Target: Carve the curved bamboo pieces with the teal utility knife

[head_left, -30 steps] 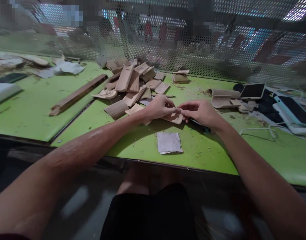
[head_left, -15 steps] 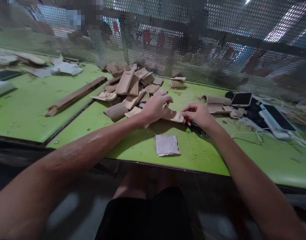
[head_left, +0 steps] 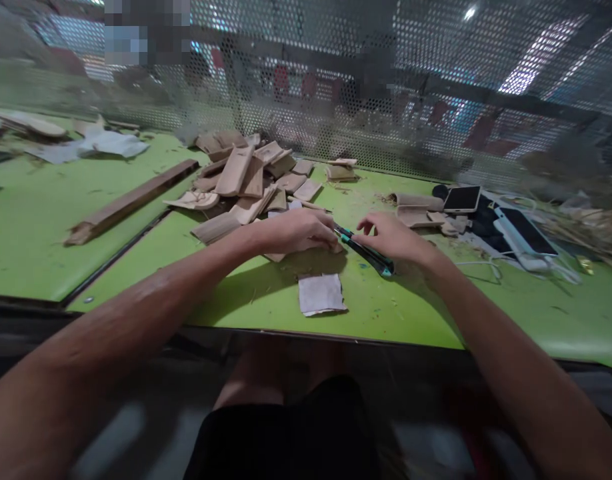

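Observation:
My left hand is palm down over the table, its fingers curled down over a pale bamboo piece. Most of that piece is hidden under the hand; only a bit shows below the wrist. Just to the right lies a black and teal utility knife, its tip close to my left fingertips. My right hand is right behind the knife with thumb and forefinger apart, and the thumb is at the knife's edge. A square of greyish sandpaper rests on the green table in front.
Behind my left hand is a heap of cut bamboo pieces. A long bamboo strip lies at the left. At the right are bamboo offcuts, a phone, another device and a white cable. A perforated metal screen stands at the back.
My right hand has let go of the bamboo piece's end and moved apart from it, uncovering the utility knife. My left hand has turned palm down over the piece. The view has shifted slightly right.

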### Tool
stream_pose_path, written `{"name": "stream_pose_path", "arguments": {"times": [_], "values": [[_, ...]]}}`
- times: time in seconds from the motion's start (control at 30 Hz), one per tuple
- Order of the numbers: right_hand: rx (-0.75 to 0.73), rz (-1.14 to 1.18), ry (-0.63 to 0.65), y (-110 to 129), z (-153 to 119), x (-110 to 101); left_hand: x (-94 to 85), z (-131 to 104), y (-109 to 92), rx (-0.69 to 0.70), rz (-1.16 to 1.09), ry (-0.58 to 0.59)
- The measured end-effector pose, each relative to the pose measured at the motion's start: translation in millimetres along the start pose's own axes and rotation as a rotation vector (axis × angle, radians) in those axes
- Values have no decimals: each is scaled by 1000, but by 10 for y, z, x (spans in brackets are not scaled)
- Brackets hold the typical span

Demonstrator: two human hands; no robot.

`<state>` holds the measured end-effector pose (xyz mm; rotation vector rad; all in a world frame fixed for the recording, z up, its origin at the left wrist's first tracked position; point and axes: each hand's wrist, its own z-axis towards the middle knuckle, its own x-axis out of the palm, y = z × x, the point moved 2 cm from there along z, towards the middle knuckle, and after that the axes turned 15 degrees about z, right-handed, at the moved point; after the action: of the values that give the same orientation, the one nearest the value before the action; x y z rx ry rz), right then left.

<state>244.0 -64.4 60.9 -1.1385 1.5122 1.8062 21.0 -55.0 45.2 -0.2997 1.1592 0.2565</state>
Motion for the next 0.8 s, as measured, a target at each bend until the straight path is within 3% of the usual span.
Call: {"name": "stream_pose_path", "arguments": {"times": [0.17,0.33,0.53,0.67,0.8], "values": [[73,-284,125,90,-181,46,-44,-21,47,7,-83,-5],[56,-278,131,130,-385,22,-34,-25,58,-7,-82,-26],[107,-288,239,232,-556,112,-124,-45,1,-54,-73,13],[112,-282,253,365,-722,165,-172,-12,-106,-23,-155,50],[112,-257,204,365,-1100,146,-142,89,-344,59,-238,102]]}}
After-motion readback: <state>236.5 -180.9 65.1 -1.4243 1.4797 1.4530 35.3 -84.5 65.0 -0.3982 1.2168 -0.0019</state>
